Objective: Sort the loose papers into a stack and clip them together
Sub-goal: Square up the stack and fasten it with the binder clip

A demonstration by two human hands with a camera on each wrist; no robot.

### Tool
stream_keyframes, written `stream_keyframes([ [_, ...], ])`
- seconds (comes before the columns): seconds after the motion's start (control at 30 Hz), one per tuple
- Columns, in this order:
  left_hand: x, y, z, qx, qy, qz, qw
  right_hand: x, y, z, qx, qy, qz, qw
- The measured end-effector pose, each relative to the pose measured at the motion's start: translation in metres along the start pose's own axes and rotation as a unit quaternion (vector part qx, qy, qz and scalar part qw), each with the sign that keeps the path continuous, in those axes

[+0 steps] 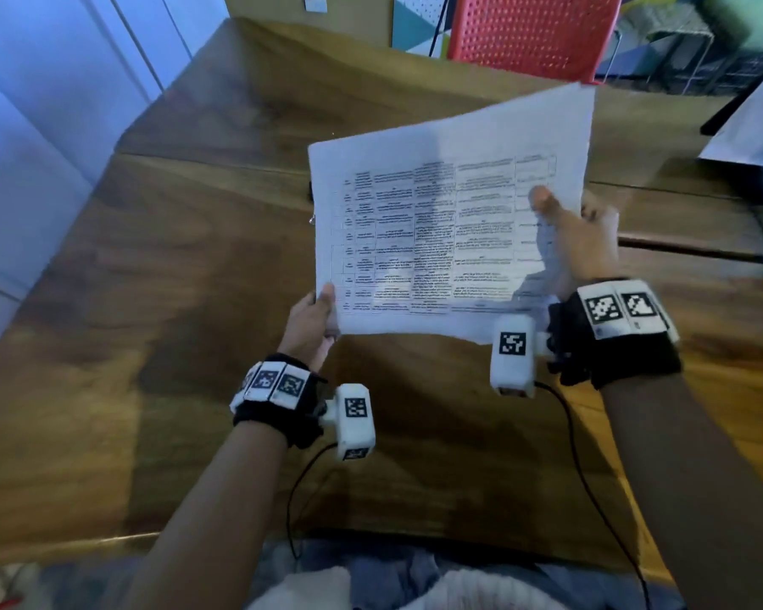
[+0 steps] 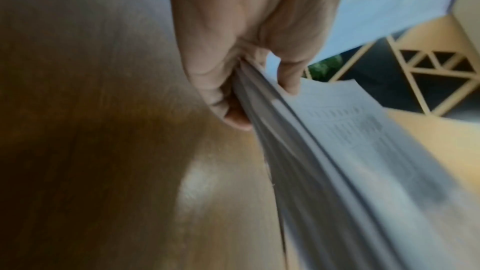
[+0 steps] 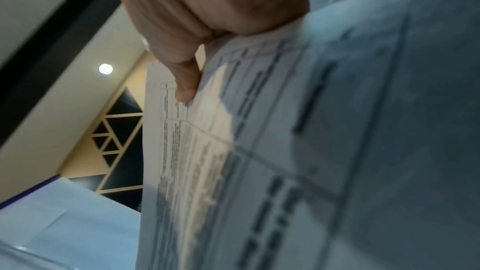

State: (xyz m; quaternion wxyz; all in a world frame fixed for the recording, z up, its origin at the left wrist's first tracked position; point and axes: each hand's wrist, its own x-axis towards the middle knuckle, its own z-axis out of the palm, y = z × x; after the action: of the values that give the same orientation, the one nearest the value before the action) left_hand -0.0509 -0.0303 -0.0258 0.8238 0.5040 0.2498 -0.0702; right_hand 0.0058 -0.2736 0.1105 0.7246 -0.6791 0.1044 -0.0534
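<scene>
A stack of white papers [image 1: 437, 231] printed with tables is held up above the wooden table [image 1: 172, 301], tilted. My left hand [image 1: 316, 319] pinches its near left corner, thumb on top and fingers underneath. In the left wrist view several sheet edges of the papers [image 2: 324, 171] fan out from the left hand [image 2: 246, 81]. My right hand [image 1: 578, 239] grips the right edge, thumb on the printed face. The right wrist view shows the thumb [image 3: 185, 85] pressing on the papers [image 3: 337, 151]. No clip can be made out.
A red perforated chair [image 1: 534, 33] stands beyond the table's far edge. More white paper [image 1: 758, 125] lies at the far right on a dark-framed surface. A white wall or cabinet [image 1: 40, 103] runs along the left. Wrist-camera cables hang over the near table edge.
</scene>
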Motion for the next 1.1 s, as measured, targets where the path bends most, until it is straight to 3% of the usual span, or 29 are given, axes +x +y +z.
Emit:
stream_keyframes([
  [0.17, 0.014, -0.009, 0.006, -0.101, 0.110, -0.039, 0.988, -0.018, 0.060, -0.001, 0.032, 0.052, 0.085, 0.994],
  [0.23, 0.018, -0.009, 0.018, -0.063, 0.147, -0.056, 0.986, -0.026, 0.077, 0.000, 0.037, 0.075, 0.121, 0.989],
  [0.33, 0.032, -0.014, 0.018, 0.013, 0.227, -0.052, 0.972, -0.032, 0.098, 0.001, 0.017, 0.048, 0.220, 0.974],
  [0.43, 0.041, -0.014, 0.007, 0.150, 0.264, -0.037, 0.952, -0.026, 0.118, -0.007, -0.131, 0.021, 0.290, 0.948],
  [0.6, 0.045, 0.011, -0.004, 0.348, 0.235, -0.043, 0.907, -0.002, 0.120, -0.014, -0.324, 0.036, 0.334, 0.884],
  [0.7, 0.048, 0.019, -0.006, 0.420, 0.192, -0.039, 0.886, 0.010, 0.112, -0.008, -0.450, 0.016, 0.286, 0.846],
  [0.83, 0.054, 0.022, 0.000, 0.484, 0.092, -0.062, 0.868, 0.019, 0.116, 0.012, -0.435, -0.124, 0.281, 0.847],
  [0.9, 0.054, 0.022, 0.007, 0.498, 0.065, -0.078, 0.861, 0.021, 0.123, 0.021, -0.436, -0.127, 0.262, 0.851],
  [1.03, 0.055, 0.024, 0.015, 0.499, 0.114, -0.089, 0.855, 0.012, 0.118, 0.035, -0.477, -0.117, 0.255, 0.833],
  [1.1, 0.057, 0.023, 0.019, 0.505, 0.147, -0.092, 0.846, 0.007, 0.117, 0.038, -0.471, -0.115, 0.242, 0.840],
])
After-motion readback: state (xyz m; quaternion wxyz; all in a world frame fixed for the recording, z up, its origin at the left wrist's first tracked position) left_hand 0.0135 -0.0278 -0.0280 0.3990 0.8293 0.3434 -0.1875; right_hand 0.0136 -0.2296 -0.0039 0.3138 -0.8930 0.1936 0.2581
